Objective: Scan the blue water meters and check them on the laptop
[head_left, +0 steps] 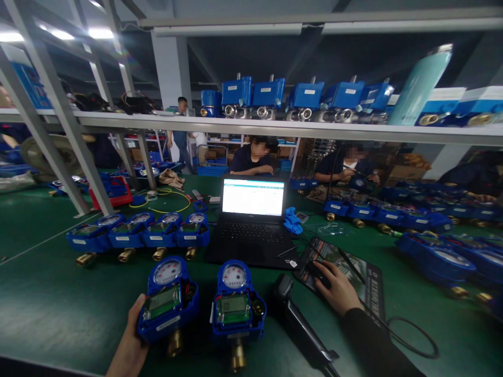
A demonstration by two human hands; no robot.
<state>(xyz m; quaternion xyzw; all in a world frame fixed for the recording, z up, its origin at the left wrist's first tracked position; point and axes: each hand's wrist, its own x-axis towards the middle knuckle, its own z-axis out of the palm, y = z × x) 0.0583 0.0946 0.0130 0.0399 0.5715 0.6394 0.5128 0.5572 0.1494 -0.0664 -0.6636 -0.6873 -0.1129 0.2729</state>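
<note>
My left hand grips the left side of a blue water meter, whose dial, display and green circuit board are exposed; it stands slightly tilted over the table. Beside it sits a second blue water meter with a brass fitting toward me. My right hand rests over a black computer mouse, fingers curved around it, on a printed mouse pad. Between the second meter and my right arm lies a black barcode scanner. An open laptop with a lit screen stands behind the meters.
A row of open blue meters lies left of the laptop; more meters fill the right side. Blue gloves lie by the laptop. Overhead runs a shelf carrying meters and a bottle. Two people sit across the table.
</note>
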